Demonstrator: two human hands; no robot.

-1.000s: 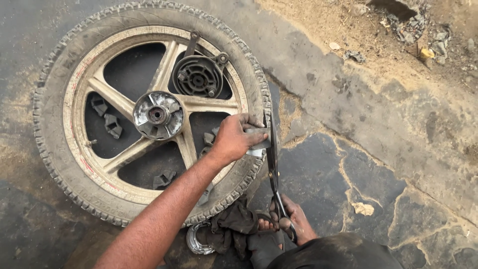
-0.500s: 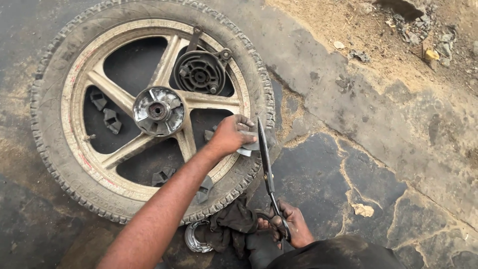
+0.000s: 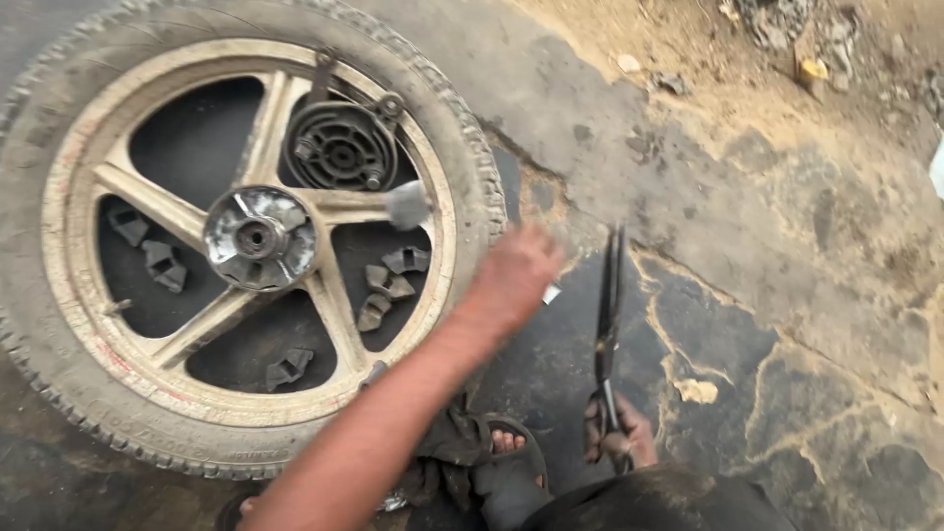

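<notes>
Right hand (image 3: 618, 440), lower centre-right of frame: clenched around lower end of long dark metal bar (image 3: 608, 324), apparently a tyre lever; bar upright in frame, long axis running from fist up towards centre, tip free above cracked ground (image 3: 747, 324). Left hand (image 3: 513, 275), centre of frame, motion-blurred: small pale piece (image 3: 552, 293) showing at its lower edge, hold on it impossible to tell; forearm stretching in from lower left. Wheel (image 3: 246, 246), left half of frame: lying flat, knobbly tyre (image 3: 472, 167) on pale spoked rim, hub (image 3: 258, 236) at middle, round dark drum part (image 3: 339, 147) resting on spokes above hub, small dark rubber blocks (image 3: 393, 280) loose between spokes. Tyre edge just left of left hand, apart from bar; left hand nearer wheel, bar tip right of it. Sandalled foot (image 3: 506, 442) with dark rag, bottom centre. Sandy debris (image 3: 787, 49), upper right.
</notes>
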